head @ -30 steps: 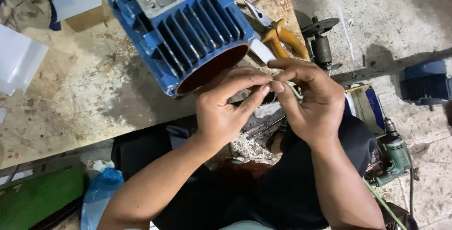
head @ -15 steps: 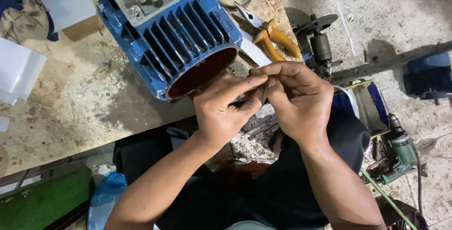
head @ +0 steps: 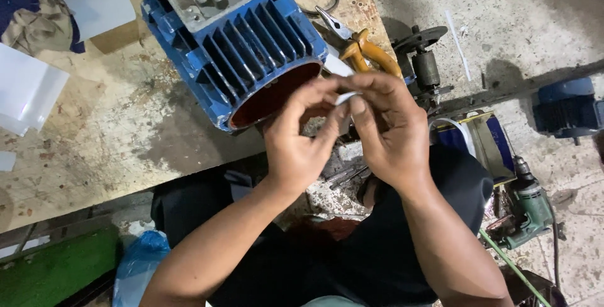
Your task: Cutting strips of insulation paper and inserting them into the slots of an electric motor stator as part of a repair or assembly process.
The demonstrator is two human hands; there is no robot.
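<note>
A small white strip sits pinched between the fingertips of my left hand and right hand, both closed on it, just near of the blue motor housing on the workbench. Orange-handled pliers lie to its right.

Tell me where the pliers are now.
In the head view, the yellow-handled pliers lie on the workbench, just right of the blue motor housing and above the right hand.

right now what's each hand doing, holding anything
Left hand: fingers pinched shut on the small white strip.
Right hand: fingers pinched shut on the same white strip.
</note>
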